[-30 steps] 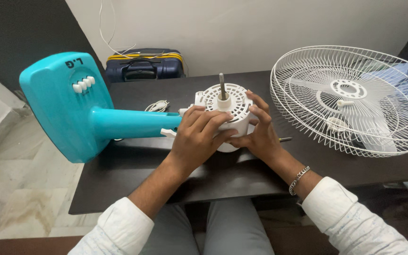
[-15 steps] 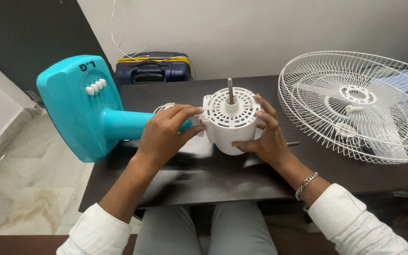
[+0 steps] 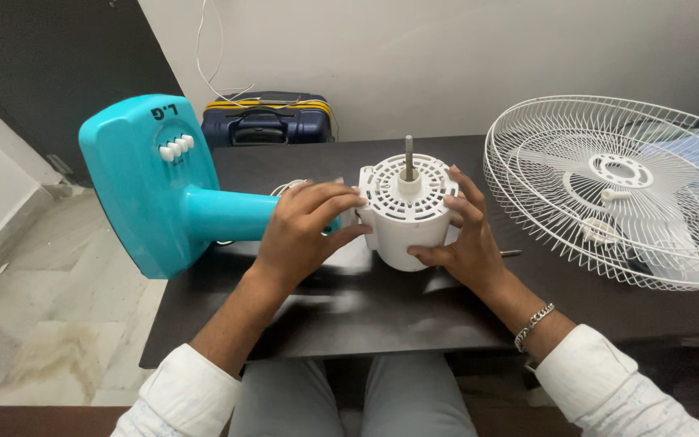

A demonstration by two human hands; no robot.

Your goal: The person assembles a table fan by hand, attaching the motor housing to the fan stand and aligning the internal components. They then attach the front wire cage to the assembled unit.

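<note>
A white vented fan motor housing (image 3: 408, 217) with a metal shaft (image 3: 408, 157) pointing up stands on the dark table (image 3: 414, 316). It joins the neck of a turquoise fan stand (image 3: 151, 182) that lies on its side to the left. My right hand (image 3: 464, 235) grips the housing's right side. My left hand (image 3: 307, 226) rests where the turquoise neck meets the housing, fingers touching its left edge and hiding the joint.
A white wire fan guard (image 3: 620, 186) lies at the table's right, over a pale blade. A thin dark rod (image 3: 511, 253) shows just right of my right hand. A blue suitcase (image 3: 267, 120) stands behind the table by the wall. A white cord (image 3: 289, 188) lies behind my left hand.
My left hand slid off the top of the motor housing to its left side at the turquoise neck. My right hand kept its hold.
</note>
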